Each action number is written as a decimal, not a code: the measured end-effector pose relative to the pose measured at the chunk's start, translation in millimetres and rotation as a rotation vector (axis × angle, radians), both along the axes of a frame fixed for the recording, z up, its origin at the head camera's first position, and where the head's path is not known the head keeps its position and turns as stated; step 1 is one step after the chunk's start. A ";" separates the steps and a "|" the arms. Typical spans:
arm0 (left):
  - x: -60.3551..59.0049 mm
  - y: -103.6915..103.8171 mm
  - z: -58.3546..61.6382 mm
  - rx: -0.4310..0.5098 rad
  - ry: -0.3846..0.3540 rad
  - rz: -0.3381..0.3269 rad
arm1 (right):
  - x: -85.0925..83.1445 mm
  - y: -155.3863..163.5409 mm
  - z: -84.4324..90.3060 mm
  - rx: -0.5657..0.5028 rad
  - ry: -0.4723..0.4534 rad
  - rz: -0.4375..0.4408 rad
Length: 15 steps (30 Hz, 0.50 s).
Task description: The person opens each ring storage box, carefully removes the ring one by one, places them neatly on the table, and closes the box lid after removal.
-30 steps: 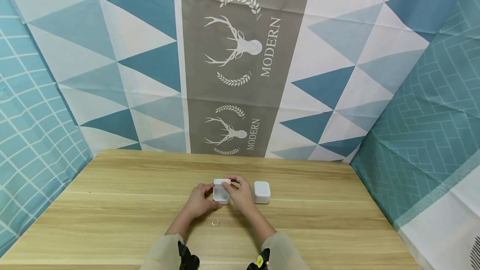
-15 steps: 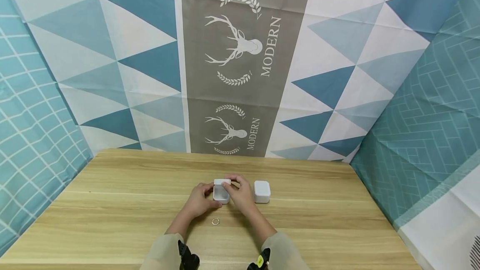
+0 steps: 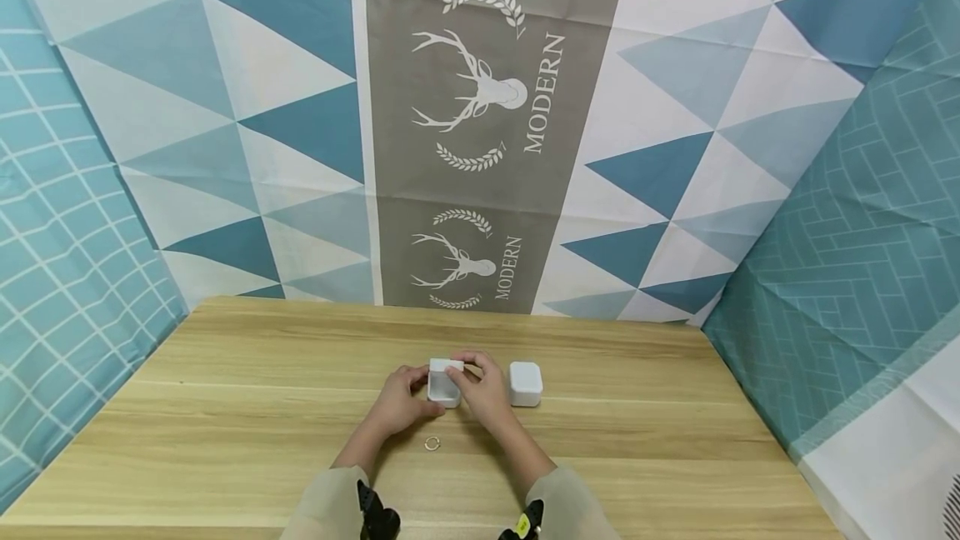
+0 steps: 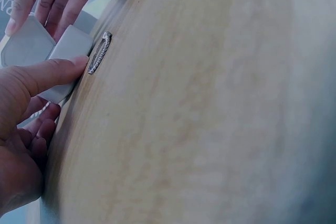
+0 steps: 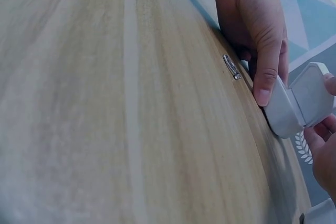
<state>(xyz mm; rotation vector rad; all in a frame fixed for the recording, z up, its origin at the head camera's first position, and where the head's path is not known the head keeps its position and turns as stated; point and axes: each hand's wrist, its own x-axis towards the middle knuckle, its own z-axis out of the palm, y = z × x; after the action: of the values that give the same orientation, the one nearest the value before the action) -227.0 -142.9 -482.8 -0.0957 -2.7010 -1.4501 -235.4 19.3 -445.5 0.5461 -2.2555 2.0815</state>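
Observation:
Between both hands a small white ring box (image 3: 444, 392) sits on the table with its lid (image 3: 442, 365) raised. My left hand (image 3: 401, 401) grips the base from the left, thumb at its front side. With thumb and fingers, my right hand (image 3: 482, 388) pinches the raised lid from the right. A ring (image 3: 432, 443) lies flat on the wood just in front of the box. The left wrist view shows small sparkling stones along the ring (image 4: 100, 53). In the right wrist view, the lid (image 5: 313, 93) stands hinged up from the base (image 5: 284, 111).
A second white box (image 3: 525, 383), closed, stands right of the right hand. The wooden table (image 3: 285, 415) meets a patterned cloth backdrop (image 3: 300, 148) behind, with blue-green cloth panels on both sides.

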 end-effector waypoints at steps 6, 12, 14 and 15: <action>-0.6 1.1 -0.3 -0.002 0.001 0.005 | -0.7 0.9 -2.2 -0.003 0.009 -0.001; -0.8 1.3 -0.7 -0.004 0.010 0.006 | -1.1 1.2 -2.7 0.001 -0.004 -0.001; -0.9 1.1 -1.0 -0.003 0.010 0.006 | -1.0 1.2 -2.5 0.000 -0.004 0.003; -0.7 0.8 -1.1 -0.004 0.011 0.005 | -0.9 1.3 -2.4 0.002 0.000 0.004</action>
<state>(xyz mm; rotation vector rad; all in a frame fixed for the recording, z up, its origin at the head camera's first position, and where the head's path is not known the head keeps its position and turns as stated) -227.7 -142.1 -483.9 -0.0966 -2.6931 -1.4382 -236.3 20.6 -448.0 0.5513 -2.2594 2.0812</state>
